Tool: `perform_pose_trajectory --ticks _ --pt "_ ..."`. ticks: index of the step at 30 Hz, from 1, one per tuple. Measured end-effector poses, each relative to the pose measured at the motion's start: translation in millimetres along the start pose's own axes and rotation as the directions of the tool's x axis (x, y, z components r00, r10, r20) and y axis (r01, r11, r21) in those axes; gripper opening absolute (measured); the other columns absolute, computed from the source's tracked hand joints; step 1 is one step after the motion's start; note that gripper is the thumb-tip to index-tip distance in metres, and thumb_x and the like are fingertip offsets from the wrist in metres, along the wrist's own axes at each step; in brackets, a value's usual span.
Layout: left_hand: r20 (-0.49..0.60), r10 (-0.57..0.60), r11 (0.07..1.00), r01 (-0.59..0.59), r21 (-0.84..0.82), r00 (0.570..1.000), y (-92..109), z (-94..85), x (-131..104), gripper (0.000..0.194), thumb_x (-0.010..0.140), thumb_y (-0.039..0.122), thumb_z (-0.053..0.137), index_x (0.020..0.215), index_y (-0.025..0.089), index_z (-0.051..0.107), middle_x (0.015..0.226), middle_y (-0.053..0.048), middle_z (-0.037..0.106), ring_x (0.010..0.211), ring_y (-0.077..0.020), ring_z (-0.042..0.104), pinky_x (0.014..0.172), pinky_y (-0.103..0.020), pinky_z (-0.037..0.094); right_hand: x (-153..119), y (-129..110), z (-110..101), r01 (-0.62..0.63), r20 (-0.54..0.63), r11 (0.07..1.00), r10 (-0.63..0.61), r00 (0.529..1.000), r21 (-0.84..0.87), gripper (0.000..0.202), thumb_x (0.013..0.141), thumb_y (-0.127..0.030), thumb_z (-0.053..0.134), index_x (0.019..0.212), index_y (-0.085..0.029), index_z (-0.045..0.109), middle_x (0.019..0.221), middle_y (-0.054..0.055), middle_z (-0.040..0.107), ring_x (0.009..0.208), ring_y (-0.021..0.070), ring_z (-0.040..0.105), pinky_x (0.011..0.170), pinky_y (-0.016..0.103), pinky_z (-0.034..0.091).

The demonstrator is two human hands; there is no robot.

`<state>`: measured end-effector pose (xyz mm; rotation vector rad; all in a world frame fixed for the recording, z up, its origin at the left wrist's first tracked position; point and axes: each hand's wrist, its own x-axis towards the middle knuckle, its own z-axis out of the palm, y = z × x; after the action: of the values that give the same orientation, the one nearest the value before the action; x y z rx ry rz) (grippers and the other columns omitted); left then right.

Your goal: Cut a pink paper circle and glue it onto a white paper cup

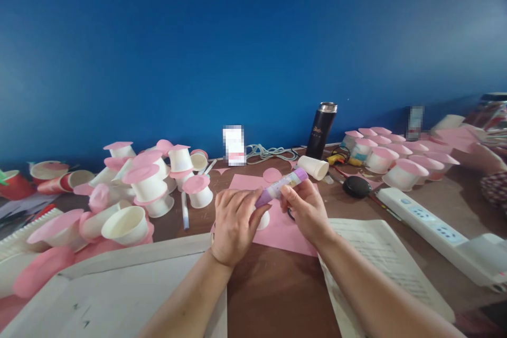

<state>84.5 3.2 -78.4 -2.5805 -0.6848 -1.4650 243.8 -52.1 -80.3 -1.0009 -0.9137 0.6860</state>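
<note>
A purple glue stick (pixel 279 186) is held tilted above the desk, its right end higher. My left hand (pixel 237 222) is closed round its lower left end. My right hand (pixel 304 206) grips the other end between thumb and fingers. Below them lies a sheet of pink paper (pixel 283 237). A white round thing (pixel 263 220), perhaps a paper cup, shows partly beneath my left hand; the rest of it is hidden. Just beyond the glue stick are a pink paper disc (pixel 272 174) and a white paper cup (pixel 313 168) on its side.
Paper cups with pink discs (pixel 146 182) are piled at left; several more (pixel 382 160) stand at right. A black thermos (pixel 321 129) stands by the blue wall. A power strip (pixel 423 222), printed sheet (pixel 380 259) and white board (pixel 150 296) lie nearer. Another person's sleeve (pixel 494 190) shows at far right.
</note>
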Motion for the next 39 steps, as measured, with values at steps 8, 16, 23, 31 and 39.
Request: perform_pose_trajectory --ticks 8,16,23,31,39 --pt "-0.019 0.029 1.000 -0.029 -0.001 0.999 -2.5 2.5 -2.8 0.034 0.085 0.027 0.063 0.116 0.017 0.058 0.096 -0.008 0.069 0.088 -0.0205 0.060 0.083 -0.038 0.044 -1.5 2.9 1.0 -0.049 0.015 0.999 0.049 0.999 -0.013 0.025 0.078 -0.040 0.069 0.087 -0.024 0.053 0.059 -0.008 0.053 0.043 0.0065 0.045 0.043 0.020 0.036" --pt "-0.016 -0.023 0.999 0.022 -0.029 1.000 0.9 4.1 -3.4 0.029 0.087 0.029 0.059 0.114 0.018 0.059 0.097 -0.008 0.069 0.088 -0.0210 0.061 0.084 -0.039 0.045 -1.4 6.2 2.2 -0.102 0.020 0.992 0.100 0.995 0.074 0.030 0.074 -0.042 0.072 0.085 -0.023 0.051 0.064 -0.008 0.053 0.040 0.0042 0.040 0.036 0.018 0.032" --pt "-0.033 -0.026 0.999 0.025 -0.039 0.999 3.7 3.1 -2.3 0.030 0.085 0.027 0.062 0.113 0.018 0.058 0.097 -0.008 0.068 0.088 -0.0213 0.060 0.083 -0.039 0.045 -1.8 4.6 4.4 -0.186 0.060 0.976 0.180 0.982 0.114 0.031 0.075 -0.044 0.070 0.084 -0.023 0.050 0.053 -0.010 0.046 0.036 0.0050 0.036 0.036 0.019 0.030" --pt "-0.042 -0.071 0.997 0.069 -0.036 0.997 -1.9 -2.1 6.3 0.038 0.086 0.031 0.061 0.122 0.020 0.055 0.109 -0.008 0.067 0.099 -0.0219 0.058 0.089 -0.038 0.044 8.7 9.7 2.5 -0.204 -0.043 0.965 0.214 0.976 0.164 0.032 0.076 -0.047 0.070 0.080 -0.021 0.052 0.055 -0.007 0.051 0.040 0.0050 0.042 0.037 0.017 0.034" --pt "-0.156 -0.253 0.956 0.271 0.111 0.955 -47.2 7.3 -2.5 0.033 0.089 0.031 0.054 0.118 0.017 0.055 0.114 -0.012 0.065 0.108 -0.0255 0.056 0.097 -0.043 0.039 38.3 22.4 -42.2 -0.327 -0.307 0.706 0.612 0.729 0.629 0.014 0.095 -0.028 0.048 0.089 -0.018 0.053 0.074 0.001 0.066 0.038 0.0006 0.046 0.035 0.007 0.045"
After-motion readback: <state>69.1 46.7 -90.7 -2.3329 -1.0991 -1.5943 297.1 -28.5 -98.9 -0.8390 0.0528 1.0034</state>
